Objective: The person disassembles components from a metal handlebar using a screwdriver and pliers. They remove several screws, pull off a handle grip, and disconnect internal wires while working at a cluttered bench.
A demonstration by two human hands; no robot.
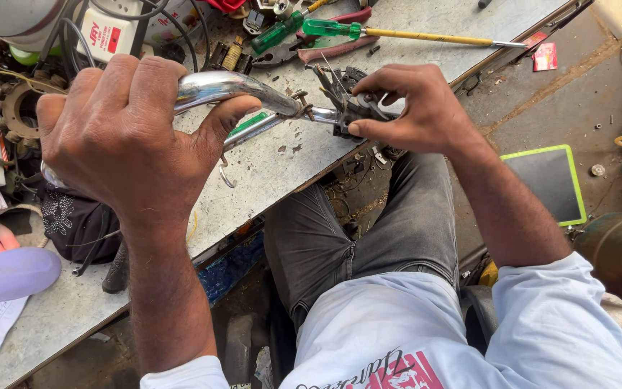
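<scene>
head view: only view, looks down at bench and lap
risk: black switch housing (354, 109) hangs past the bench edge over the lap; judged, small parts can drop to the dirty floor if the pinch loosens
risk 2: thin wires at 12 o'clock of the housing sit close to fingertips, could snag or bend
left hand (120, 137): fist wrapped tight round chrome handlebar tube (217, 86), thumb underneath, no gap showing
right hand (408, 108): fingers curled, thumb and forefinger pinching the housing, other fingers half folded
tube location: runs from the fist toward 3 o'clock, ends in the housing, above metal bench (282, 158)
nearby: green-handled screwdriver (332, 29) at 12 o'clock; green-edged slate (550, 184) at 3 o'clock on floor
</scene>
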